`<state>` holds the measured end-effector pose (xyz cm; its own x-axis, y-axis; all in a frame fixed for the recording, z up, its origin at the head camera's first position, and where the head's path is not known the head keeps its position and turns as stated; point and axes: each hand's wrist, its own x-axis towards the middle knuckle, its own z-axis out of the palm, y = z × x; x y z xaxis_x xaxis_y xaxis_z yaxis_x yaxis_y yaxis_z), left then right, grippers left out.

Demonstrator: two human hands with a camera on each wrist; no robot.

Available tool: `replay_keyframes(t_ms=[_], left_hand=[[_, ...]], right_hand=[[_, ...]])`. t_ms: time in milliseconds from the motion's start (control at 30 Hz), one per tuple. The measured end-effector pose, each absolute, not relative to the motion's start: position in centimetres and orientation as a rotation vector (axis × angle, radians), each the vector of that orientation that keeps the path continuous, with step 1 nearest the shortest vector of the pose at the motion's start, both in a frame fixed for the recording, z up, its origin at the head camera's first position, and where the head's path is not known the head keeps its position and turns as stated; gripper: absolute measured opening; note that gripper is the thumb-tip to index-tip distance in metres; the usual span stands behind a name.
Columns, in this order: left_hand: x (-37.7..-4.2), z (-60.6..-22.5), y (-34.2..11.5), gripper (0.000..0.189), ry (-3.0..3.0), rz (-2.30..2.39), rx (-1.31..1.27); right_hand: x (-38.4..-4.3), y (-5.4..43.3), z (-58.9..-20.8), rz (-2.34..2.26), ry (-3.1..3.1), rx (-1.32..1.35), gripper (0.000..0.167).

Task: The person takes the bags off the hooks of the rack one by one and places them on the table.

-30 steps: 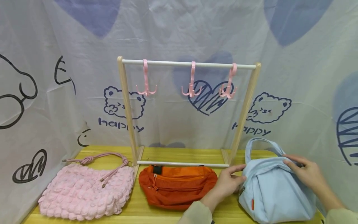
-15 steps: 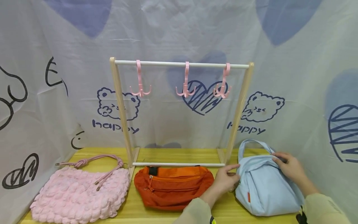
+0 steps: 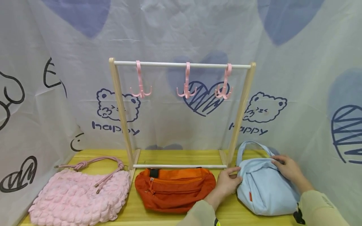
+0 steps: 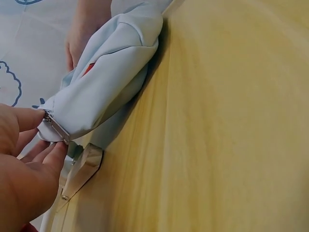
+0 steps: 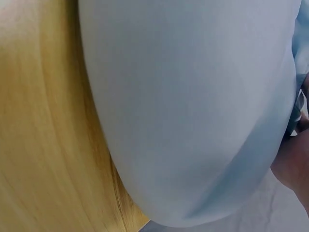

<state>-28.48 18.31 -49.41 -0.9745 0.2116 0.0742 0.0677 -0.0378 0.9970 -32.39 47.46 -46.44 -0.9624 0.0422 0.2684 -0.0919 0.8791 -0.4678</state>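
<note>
A light blue handbag [image 3: 271, 191] with a loop handle [image 3: 255, 144] and a small red tag [image 3: 250, 196] stands on the right of the wooden table. At its upper left corner, my left hand [image 3: 226, 183] pinches the bag's edge; the left wrist view shows thumb and fingers around a metal zipper part [image 4: 58, 128] there. My right hand [image 3: 289, 169] holds the top edge of the bag on the opposite side, its fingertips partly hidden by the fabric. The right wrist view is mostly filled by the bag's smooth side [image 5: 193, 106].
An orange-red waist bag [image 3: 175, 191] lies just left of my left hand. Farther left is a pink puffy bag [image 3: 80, 197] with a knotted strap. Behind stands a wooden rack with a white rail [image 3: 164, 64] carrying three pink hooks [image 3: 186, 84]. Printed cloth encloses the table.
The head view has shifted, so the rack and bags appear farther left. The blue bag sits slightly higher in view, and both hands stay at its top edge.
</note>
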Motion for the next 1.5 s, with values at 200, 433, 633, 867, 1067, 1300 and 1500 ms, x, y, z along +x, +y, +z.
replay_keyframes(t_ms=[200,433,633,867,1067,1300,1500], left_hand=[[-28.3,-49.7,19.2,0.028,2.128,2.201,0.247],[-28.3,-49.9,19.7,0.025,2.251,2.162,0.203],[-28.2,-49.9,19.8,0.024,2.267,2.140,0.164],[-28.2,-49.9,19.8,0.025,2.256,2.153,0.145],[-28.0,-49.3,19.7,0.030,2.232,2.156,0.117],[-27.7,-47.8,18.8,0.042,2.183,2.198,0.087],[-27.7,-46.6,17.3,0.050,2.254,2.205,0.226]], right_hand=[[-32.4,47.7,-46.7,0.711,-2.832,-0.018,0.037],[-32.5,47.9,-47.1,0.671,-2.851,-0.047,0.038],[-32.7,48.0,-47.5,0.648,-2.867,-0.083,0.040],[-32.6,48.1,-47.5,0.694,-2.880,-0.166,0.047],[-32.1,47.9,-46.9,0.698,-2.857,-0.147,0.051],[-31.5,46.7,-46.0,0.766,-2.772,-0.089,0.049],[-30.6,45.6,-45.1,0.886,-2.665,-0.095,0.055]])
